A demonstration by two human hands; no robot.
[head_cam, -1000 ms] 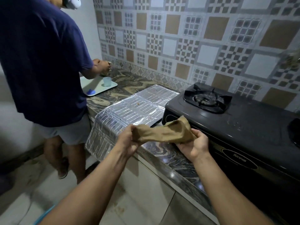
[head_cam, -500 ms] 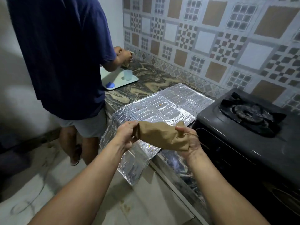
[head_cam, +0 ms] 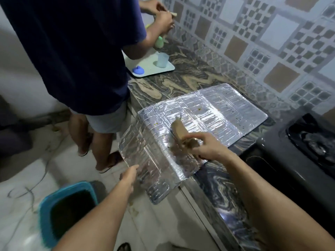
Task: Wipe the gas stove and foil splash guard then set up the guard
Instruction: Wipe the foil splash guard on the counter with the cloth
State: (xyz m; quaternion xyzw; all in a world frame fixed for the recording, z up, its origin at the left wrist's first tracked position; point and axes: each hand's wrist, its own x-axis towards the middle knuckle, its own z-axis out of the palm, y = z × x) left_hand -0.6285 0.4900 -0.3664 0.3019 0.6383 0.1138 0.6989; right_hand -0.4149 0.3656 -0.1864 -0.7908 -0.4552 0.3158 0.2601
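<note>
The silver foil splash guard lies flat on the marbled counter, with one panel drooping over the counter's front edge. My right hand is closed around a brown cloth, which rests on the guard's middle panel. My left hand reaches to the hanging panel's left edge, fingertips touching it; whether it grips the foil is unclear. The black gas stove stands at the right, one burner showing.
A person in a dark blue shirt stands at the counter's left end, working over a white tray with a cup and a blue lid. A blue bin sits on the floor below my left arm. The tiled wall runs behind.
My left hand has let go of the cloth and dropped to the guard's hanging panel. My right hand has carried the cloth onto the foil. The view has swung left and down.
</note>
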